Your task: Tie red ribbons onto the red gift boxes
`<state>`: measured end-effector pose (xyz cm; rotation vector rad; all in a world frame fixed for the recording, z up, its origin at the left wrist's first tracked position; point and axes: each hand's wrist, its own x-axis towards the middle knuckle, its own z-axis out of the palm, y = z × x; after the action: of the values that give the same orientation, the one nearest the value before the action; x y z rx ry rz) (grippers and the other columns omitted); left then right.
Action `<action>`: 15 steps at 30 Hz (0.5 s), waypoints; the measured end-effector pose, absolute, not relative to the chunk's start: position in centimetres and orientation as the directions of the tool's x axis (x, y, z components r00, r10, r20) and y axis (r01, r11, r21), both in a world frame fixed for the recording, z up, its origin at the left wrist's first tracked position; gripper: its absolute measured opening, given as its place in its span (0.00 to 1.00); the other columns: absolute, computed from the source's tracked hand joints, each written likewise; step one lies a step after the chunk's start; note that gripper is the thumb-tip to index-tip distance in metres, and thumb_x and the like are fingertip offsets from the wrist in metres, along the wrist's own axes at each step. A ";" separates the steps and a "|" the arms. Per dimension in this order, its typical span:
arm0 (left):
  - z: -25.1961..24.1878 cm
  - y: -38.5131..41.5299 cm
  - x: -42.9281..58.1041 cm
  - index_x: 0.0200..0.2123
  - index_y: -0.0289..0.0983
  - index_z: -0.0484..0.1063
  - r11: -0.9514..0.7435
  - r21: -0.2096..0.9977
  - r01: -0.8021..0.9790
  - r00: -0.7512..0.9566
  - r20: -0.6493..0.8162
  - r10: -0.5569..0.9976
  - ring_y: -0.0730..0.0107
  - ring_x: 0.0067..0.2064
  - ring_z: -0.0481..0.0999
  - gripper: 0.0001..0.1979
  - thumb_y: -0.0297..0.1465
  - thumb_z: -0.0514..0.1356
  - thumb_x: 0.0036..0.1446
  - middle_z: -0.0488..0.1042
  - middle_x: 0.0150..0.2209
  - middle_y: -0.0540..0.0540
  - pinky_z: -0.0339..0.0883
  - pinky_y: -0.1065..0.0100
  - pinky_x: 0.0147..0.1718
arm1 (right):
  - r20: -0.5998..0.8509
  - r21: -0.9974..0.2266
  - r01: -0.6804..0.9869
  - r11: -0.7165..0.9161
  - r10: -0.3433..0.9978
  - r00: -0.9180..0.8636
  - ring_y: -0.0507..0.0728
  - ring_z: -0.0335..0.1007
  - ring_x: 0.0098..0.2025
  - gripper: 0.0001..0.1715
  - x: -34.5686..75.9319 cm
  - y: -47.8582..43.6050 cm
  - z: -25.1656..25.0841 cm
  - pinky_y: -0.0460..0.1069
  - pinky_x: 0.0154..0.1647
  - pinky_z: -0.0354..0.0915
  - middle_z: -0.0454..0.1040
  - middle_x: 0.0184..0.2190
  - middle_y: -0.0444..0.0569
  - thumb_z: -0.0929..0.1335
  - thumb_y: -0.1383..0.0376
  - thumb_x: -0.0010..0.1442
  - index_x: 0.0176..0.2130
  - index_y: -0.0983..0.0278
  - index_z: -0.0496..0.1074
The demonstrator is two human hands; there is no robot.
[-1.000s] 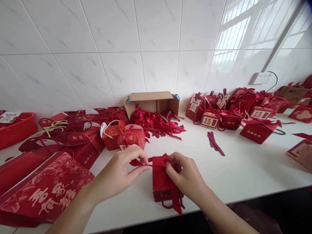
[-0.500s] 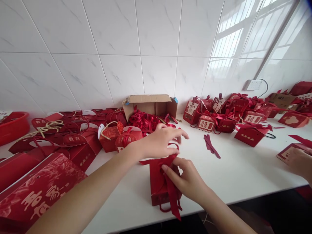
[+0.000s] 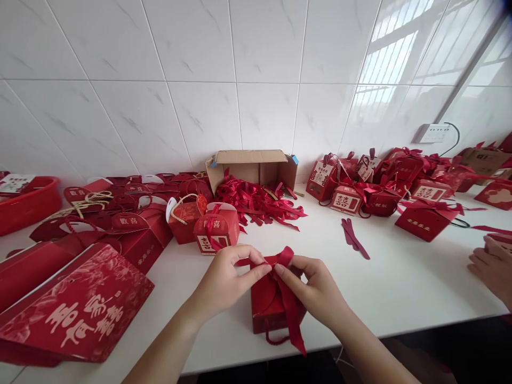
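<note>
A small red gift box stands near the front edge of the white table, with a red ribbon tied round it. My left hand pinches the ribbon's left loop at the top of the box. From the other side, my right hand pinches the right loop, fingertips almost meeting those of the left. One long ribbon tail hangs down over the box's front past the table edge.
An open cardboard box spills red ribbons at the back. Flat and folded red boxes crowd the left, a red basin sits far left, finished boxes line the right. Another person's hand rests at the right edge.
My left hand, which had reached out over the box toward the ribbon pile, has come back and pinched the ribbon. A bow loop now stands up between both hands.
</note>
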<state>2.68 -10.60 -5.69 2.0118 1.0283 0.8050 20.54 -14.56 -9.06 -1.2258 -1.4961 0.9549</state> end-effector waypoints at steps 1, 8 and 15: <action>-6.0 -10.7 2.8 0.26 0.38 0.69 -0.425 0.824 0.374 0.476 0.223 0.851 0.66 0.42 0.74 0.09 0.35 0.60 0.57 0.76 0.34 0.49 0.65 0.67 0.45 | 0.184 -0.957 0.223 0.185 0.983 -0.026 0.51 0.57 0.24 0.17 20.4 -14.6 -9.1 0.46 0.26 0.55 0.66 0.20 0.43 0.65 0.55 0.59 0.27 0.65 0.67; -7.0 -11.6 2.9 0.31 0.39 0.64 -0.441 0.844 0.305 0.496 0.255 0.830 0.67 0.50 0.72 0.05 0.32 0.55 0.61 0.74 0.40 0.48 0.63 0.65 0.51 | 0.204 -0.975 0.106 0.198 0.977 0.057 0.49 0.52 0.21 0.18 19.8 -14.5 -9.7 0.44 0.24 0.53 0.67 0.20 0.37 0.68 0.57 0.58 0.33 0.60 0.54; -8.3 -11.3 3.5 0.30 0.39 0.62 -0.497 0.807 0.319 0.420 0.350 0.837 0.68 0.41 0.74 0.06 0.28 0.59 0.56 0.74 0.36 0.49 0.66 0.66 0.44 | 0.345 -0.906 0.275 0.321 0.938 0.041 0.50 0.63 0.26 0.08 19.9 -14.8 -9.5 0.46 0.28 0.62 0.75 0.29 0.46 0.66 0.62 0.60 0.35 0.62 0.74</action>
<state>3.54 -11.31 -8.31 2.0195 0.9757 1.0115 19.87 -14.77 -9.46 -1.1724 -1.4750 0.7492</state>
